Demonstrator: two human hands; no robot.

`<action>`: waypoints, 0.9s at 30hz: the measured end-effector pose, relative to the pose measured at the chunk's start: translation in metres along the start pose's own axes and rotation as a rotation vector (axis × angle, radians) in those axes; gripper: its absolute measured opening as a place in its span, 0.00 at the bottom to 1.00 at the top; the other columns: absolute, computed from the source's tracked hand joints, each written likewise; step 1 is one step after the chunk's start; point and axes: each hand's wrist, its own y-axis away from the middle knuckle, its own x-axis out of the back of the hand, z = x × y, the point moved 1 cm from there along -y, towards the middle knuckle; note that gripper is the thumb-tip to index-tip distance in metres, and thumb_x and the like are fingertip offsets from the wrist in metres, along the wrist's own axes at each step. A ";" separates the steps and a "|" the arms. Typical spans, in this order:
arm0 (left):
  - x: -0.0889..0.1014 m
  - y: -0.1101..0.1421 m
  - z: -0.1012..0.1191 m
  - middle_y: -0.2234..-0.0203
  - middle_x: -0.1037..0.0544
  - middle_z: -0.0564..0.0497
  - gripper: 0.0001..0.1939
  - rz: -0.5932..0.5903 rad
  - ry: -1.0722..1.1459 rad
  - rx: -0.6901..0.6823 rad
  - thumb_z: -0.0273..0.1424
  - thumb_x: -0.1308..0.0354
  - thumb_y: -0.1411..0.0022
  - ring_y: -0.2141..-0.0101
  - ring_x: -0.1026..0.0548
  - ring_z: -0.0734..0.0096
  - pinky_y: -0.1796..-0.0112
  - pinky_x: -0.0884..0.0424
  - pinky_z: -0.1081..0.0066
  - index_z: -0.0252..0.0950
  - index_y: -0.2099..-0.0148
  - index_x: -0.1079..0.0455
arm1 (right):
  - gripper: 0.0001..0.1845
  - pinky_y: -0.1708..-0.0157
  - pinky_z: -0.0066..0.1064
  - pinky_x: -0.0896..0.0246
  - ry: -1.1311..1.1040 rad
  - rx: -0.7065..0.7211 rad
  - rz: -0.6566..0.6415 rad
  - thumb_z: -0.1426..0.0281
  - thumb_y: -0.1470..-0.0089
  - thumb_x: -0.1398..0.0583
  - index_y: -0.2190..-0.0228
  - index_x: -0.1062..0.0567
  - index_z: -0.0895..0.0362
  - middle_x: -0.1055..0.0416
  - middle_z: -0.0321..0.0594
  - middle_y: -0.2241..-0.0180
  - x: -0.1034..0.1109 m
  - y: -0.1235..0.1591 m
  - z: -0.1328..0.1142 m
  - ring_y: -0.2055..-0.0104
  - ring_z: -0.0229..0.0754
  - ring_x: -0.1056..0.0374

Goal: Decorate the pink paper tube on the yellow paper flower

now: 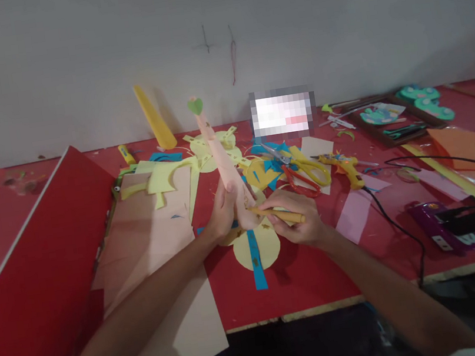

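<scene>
My left hand (223,210) is closed round a tall pink paper cone (223,165) that stands tilted, with a green paper heart (195,107) at its tip. Small gold specks dot the cone. My right hand (298,219) grips a tan pen-like stick (279,215) whose tip touches the cone's lower side. Under both hands lies a pale yellow paper circle (265,245) crossed by a blue strip (257,264) on the red table (314,273).
Yellow-handled scissors (307,168) and red-handled scissors (296,184) lie behind my right hand, beside a yellow glue gun (347,167) with a black cord (399,231). Pink sheets (160,255), a red board (40,261), a yellow cone (155,118), a purple power strip (445,224) and paper scraps surround them.
</scene>
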 end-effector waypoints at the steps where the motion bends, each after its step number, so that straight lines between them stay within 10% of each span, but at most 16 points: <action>1: 0.000 0.000 -0.001 0.67 0.23 0.51 0.28 -0.004 0.002 -0.003 0.58 0.45 0.33 0.68 0.24 0.67 0.64 0.26 0.66 0.42 0.45 0.33 | 0.09 0.66 0.35 0.27 -0.002 0.008 0.003 0.72 0.39 0.41 0.57 0.23 0.52 0.21 0.40 0.68 0.000 0.000 0.000 0.68 0.42 0.26; 27: 0.009 -0.002 -0.011 0.63 0.21 0.48 0.34 0.063 -0.020 0.073 0.60 0.43 0.37 0.63 0.22 0.64 0.62 0.26 0.66 0.39 0.42 0.32 | 0.09 0.72 0.32 0.34 0.011 0.061 0.016 0.76 0.42 0.41 0.61 0.24 0.53 0.26 0.37 0.74 0.001 0.000 0.000 0.74 0.40 0.32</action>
